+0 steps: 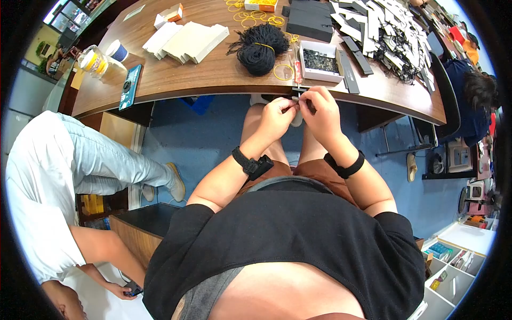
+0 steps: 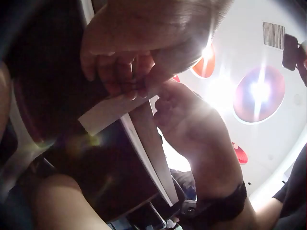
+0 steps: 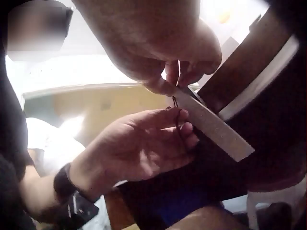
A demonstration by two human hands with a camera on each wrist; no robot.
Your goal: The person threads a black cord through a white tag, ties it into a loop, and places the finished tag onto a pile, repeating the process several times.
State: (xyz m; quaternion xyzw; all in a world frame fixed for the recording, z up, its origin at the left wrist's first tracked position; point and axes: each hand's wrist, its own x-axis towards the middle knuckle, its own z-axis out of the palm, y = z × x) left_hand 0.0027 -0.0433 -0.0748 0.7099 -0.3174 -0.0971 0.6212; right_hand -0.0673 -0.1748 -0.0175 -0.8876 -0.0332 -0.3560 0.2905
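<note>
My right hand (image 1: 323,115) pinches a narrow card tag (image 3: 218,127) near one end, just off the table's front edge. The tag shows a pale side in both wrist views. My left hand (image 1: 276,118) is right beside it, thumb and fingers pinching a thin dark cord (image 3: 178,125) that loops from the tag's end. In the right wrist view the left hand (image 3: 139,146) sits below the right hand (image 3: 163,48). Fingers hide the spot where cord and tag meet.
On the table (image 1: 208,74) are a black cord bundle (image 1: 260,49), a white box (image 1: 321,61) of small dark pieces, pale card stacks (image 1: 194,41), a phone (image 1: 129,87) and a pile of tags with cords (image 1: 394,32). Another person sits at left, legs (image 1: 122,154) near the table.
</note>
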